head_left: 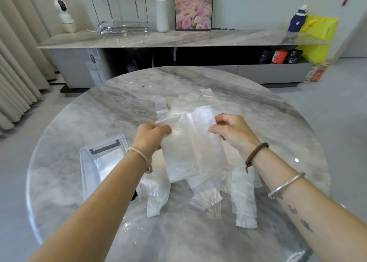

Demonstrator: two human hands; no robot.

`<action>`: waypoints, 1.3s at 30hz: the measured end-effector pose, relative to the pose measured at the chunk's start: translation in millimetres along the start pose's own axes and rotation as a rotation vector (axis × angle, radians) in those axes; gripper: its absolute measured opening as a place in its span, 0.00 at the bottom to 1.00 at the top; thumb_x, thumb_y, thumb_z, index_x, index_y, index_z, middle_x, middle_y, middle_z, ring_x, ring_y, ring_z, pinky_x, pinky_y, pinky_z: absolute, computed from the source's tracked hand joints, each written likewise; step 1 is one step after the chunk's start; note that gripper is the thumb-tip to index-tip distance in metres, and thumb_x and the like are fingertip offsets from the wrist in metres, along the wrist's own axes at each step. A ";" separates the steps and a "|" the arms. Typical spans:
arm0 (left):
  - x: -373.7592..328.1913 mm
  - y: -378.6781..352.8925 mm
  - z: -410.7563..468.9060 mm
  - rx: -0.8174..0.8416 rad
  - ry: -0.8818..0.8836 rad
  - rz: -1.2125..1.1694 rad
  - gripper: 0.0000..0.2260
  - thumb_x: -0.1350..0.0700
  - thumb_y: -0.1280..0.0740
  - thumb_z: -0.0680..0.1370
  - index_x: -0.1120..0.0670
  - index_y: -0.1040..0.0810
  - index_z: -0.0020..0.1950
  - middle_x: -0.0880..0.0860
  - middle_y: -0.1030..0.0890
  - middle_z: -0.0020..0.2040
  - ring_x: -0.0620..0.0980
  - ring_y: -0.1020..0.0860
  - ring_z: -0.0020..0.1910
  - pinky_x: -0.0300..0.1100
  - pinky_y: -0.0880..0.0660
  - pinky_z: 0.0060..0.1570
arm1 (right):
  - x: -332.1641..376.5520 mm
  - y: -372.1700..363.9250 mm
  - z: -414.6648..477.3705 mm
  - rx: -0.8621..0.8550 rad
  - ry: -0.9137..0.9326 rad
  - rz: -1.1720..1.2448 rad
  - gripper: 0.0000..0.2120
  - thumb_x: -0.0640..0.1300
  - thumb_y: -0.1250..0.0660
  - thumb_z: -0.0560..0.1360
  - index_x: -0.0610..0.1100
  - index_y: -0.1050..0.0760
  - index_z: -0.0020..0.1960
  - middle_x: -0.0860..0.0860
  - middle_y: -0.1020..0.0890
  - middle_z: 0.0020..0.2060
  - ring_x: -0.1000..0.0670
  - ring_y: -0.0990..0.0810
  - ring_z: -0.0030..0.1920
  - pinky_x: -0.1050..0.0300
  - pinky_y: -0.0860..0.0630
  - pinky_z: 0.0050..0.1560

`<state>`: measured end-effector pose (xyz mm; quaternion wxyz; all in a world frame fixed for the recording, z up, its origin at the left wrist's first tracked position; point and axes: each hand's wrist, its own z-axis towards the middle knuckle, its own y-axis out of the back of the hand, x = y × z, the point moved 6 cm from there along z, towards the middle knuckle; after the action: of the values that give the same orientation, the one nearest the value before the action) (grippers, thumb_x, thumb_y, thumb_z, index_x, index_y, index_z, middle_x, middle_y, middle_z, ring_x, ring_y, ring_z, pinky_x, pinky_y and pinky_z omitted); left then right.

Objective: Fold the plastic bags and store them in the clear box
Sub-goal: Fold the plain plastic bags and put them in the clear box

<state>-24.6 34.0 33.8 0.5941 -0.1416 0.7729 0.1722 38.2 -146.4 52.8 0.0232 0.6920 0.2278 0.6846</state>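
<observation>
A translucent plastic bag [190, 146] hangs in the air over the round marble table [111, 111]. My left hand [150, 135] pinches its upper left edge and my right hand [231, 131] pinches its upper right edge. Under and around it lie several more loose plastic bags [243, 200], spread from the table's middle toward the near edge. The clear box [90, 170] stands at the left of the table beside my left forearm, with folded plastic inside; my arm hides its near right part.
Beyond the table runs a long marble-topped sideboard [178, 38] carrying a wire rack, a white vase, a framed flower picture, a small camera and a blue bottle by a yellow bag. Curtains hang at the left. A few crumbs [142, 86] lie on the table's far side.
</observation>
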 end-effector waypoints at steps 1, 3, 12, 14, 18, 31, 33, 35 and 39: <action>1.4 -0.8 -0.3 0.007 0.022 -0.027 0.08 0.67 0.37 0.74 0.57 0.25 0.37 0.54 0.26 0.36 0.53 0.27 0.37 0.41 0.28 0.37 | 1.9 -3.7 -1.3 0.031 0.004 0.019 0.10 0.35 0.31 0.70 0.47 0.27 0.35 0.52 0.25 0.31 0.55 0.28 0.33 0.64 0.32 0.37; 4.2 -4.1 -1.5 0.020 0.050 -0.065 0.08 0.67 0.38 0.74 0.56 0.26 0.39 0.53 0.26 0.36 0.50 0.27 0.35 0.41 0.29 0.35 | 5.3 -13.6 -5.4 0.108 0.005 0.053 0.10 0.34 0.32 0.70 0.46 0.28 0.37 0.51 0.27 0.32 0.54 0.28 0.33 0.64 0.31 0.34; 16.6 -30.7 -8.6 0.140 0.185 -0.272 0.05 0.64 0.41 0.75 0.62 0.26 0.47 0.61 0.26 0.42 0.56 0.26 0.41 0.44 0.28 0.42 | 13.5 -55.9 -23.9 0.316 0.071 0.020 0.09 0.38 0.30 0.71 0.48 0.29 0.40 0.52 0.25 0.35 0.56 0.26 0.27 0.65 0.27 0.31; 17.0 -33.5 -10.5 0.200 0.234 -0.375 0.11 0.58 0.40 0.75 0.61 0.26 0.54 0.62 0.24 0.47 0.57 0.25 0.46 0.48 0.27 0.47 | 13.5 -55.3 -22.9 0.292 0.098 0.011 0.09 0.39 0.30 0.71 0.49 0.29 0.40 0.53 0.25 0.35 0.56 0.26 0.28 0.65 0.27 0.32; 12.8 -33.3 -8.9 0.211 0.182 -0.326 0.11 0.54 0.37 0.76 0.60 0.24 0.52 0.58 0.22 0.43 0.53 0.24 0.44 0.44 0.27 0.48 | 15.1 -54.8 -23.2 0.317 0.119 0.030 0.03 0.39 0.32 0.73 0.45 0.25 0.46 0.54 0.23 0.37 0.54 0.24 0.33 0.63 0.26 0.38; 18.3 -18.6 1.4 0.110 0.242 -0.553 0.15 0.56 0.42 0.77 0.64 0.26 0.58 0.60 0.24 0.49 0.57 0.23 0.51 0.46 0.25 0.50 | -23.6 -62.0 -19.4 0.239 -0.212 0.262 0.11 0.40 0.35 0.71 0.42 0.26 0.54 0.45 0.20 0.51 0.44 0.21 0.54 0.49 0.27 0.56; 19.7 -20.5 -2.2 0.117 0.250 -0.465 0.19 0.55 0.40 0.76 0.66 0.28 0.61 0.62 0.24 0.51 0.59 0.24 0.51 0.49 0.27 0.52 | -20.8 -66.8 -20.9 0.247 -0.178 0.212 0.14 0.37 0.36 0.73 0.40 0.27 0.58 0.44 0.20 0.52 0.43 0.21 0.54 0.49 0.26 0.58; 21.7 -20.8 -3.5 0.089 0.240 -0.391 0.20 0.59 0.39 0.74 0.67 0.29 0.63 0.63 0.25 0.51 0.59 0.25 0.49 0.50 0.28 0.50 | -18.7 -72.3 -22.8 0.259 -0.159 0.172 0.16 0.37 0.37 0.73 0.39 0.29 0.60 0.43 0.20 0.54 0.44 0.21 0.55 0.49 0.26 0.58; 16.1 -7.8 -1.1 -0.033 0.188 -0.372 0.03 0.67 0.42 0.74 0.64 0.29 0.46 0.59 0.28 0.38 0.55 0.27 0.35 0.44 0.29 0.38 | -16.0 -74.6 -24.9 0.256 -0.159 0.145 0.10 0.37 0.38 0.73 0.41 0.28 0.54 0.50 0.23 0.44 0.51 0.24 0.46 0.59 0.28 0.45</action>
<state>-26.4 26.3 17.7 0.5387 -0.3069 0.7825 0.0581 -6.1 -92.1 13.7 -0.0965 0.7558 0.2602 0.5931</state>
